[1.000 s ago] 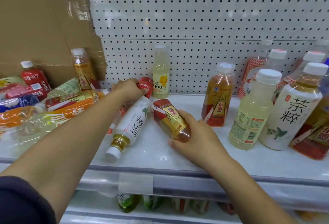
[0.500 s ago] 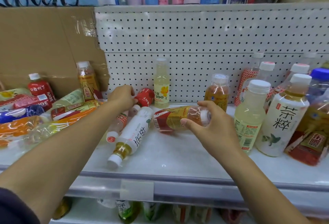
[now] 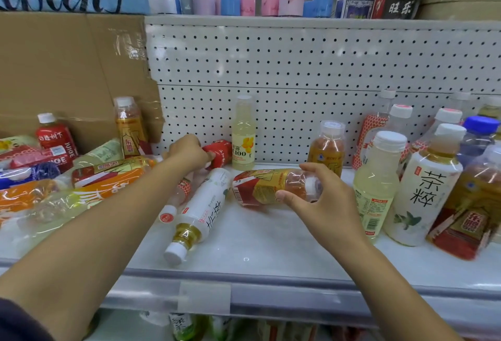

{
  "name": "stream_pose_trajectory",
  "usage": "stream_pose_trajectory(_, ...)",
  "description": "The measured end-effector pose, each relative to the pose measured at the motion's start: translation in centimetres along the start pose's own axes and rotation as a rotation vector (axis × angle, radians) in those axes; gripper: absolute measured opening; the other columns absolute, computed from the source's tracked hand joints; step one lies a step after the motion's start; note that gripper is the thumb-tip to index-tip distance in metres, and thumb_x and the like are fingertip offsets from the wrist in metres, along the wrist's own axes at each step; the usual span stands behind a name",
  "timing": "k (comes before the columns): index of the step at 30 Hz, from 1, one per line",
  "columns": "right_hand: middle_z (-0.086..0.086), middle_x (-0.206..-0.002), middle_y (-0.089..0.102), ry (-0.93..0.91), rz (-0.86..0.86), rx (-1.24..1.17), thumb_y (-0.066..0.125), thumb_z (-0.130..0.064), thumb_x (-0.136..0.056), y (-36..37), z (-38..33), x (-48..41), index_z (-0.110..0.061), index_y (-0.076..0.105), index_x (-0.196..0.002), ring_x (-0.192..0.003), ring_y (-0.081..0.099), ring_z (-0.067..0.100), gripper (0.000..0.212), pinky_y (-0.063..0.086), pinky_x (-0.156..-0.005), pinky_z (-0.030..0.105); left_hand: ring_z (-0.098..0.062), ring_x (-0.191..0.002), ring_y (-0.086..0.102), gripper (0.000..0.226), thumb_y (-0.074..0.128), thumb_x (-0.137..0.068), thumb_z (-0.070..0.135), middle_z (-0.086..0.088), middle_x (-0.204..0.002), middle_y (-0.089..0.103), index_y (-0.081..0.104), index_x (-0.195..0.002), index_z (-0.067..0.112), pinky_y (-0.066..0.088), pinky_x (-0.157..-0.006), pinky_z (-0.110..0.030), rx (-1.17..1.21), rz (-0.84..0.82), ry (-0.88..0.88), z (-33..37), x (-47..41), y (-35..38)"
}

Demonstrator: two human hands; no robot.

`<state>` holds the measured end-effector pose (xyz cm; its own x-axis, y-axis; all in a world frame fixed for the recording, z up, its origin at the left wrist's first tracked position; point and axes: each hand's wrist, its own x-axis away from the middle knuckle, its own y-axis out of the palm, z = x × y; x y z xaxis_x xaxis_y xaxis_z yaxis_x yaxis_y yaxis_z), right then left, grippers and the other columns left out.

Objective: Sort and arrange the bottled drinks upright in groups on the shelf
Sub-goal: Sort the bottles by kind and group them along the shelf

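Note:
My right hand [image 3: 322, 199] grips the neck end of an amber drink bottle with a red-and-gold label [image 3: 260, 187], held on its side just above the white shelf [image 3: 271, 248]. At the back, my left hand [image 3: 188, 151] closes on a small red bottle [image 3: 219, 152] lying by the pegboard. A white-labelled tea bottle [image 3: 200, 213] lies on its side between my arms, with a clear bottle with a red cap [image 3: 173, 205] beside it. A pale yellow bottle [image 3: 243, 134] stands upright at the back.
Several bottles lie heaped at the left [image 3: 54, 178] against a cardboard sheet [image 3: 67, 75]. Upright bottles stand grouped at the right: pale yellow [image 3: 379, 189], white tea [image 3: 428, 194], amber [image 3: 329, 145]. A pegboard [image 3: 325, 69] backs the shelf. A price rail [image 3: 244, 297] runs along the front edge.
My right hand has lifted the amber bottle off the shelf and turned it sideways, moving it right. My left hand has stayed on the red bottle at the back.

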<state>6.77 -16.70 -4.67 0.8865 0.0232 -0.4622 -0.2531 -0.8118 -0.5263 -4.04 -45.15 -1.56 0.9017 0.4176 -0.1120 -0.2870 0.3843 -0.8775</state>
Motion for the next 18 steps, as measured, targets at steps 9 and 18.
stream_pose_trajectory(9,-0.001,-0.126,0.056,-0.087,0.133,-0.072,0.084,-0.054,-0.07,-0.6,-2.1,-1.8,-0.038,0.044,-0.133,-0.112,0.059,0.019,0.076,0.053,-0.093,0.037,-0.03,-0.114,0.06,0.044,0.075,-0.087,0.023,-0.012,-0.124,0.065,0.061,-0.126,0.008,0.051,-0.095,-0.041,0.189,0.215,0.158,1.7,1.8,-3.7)
stream_pose_trajectory(18,-0.01,-0.094,0.05,-0.125,0.046,0.048,0.079,-0.045,-0.08,-2.5,-3.6,-3.0,-0.039,0.059,-0.118,-0.09,0.05,-0.008,0.043,0.035,-0.07,0.005,-0.011,-0.095,0.063,0.029,0.078,-0.086,0.021,-0.001,-0.109,0.072,0.074,-0.113,0.015,0.048,-0.088,-0.026,0.423,0.133,0.458,4.4,5.1,-3.1)
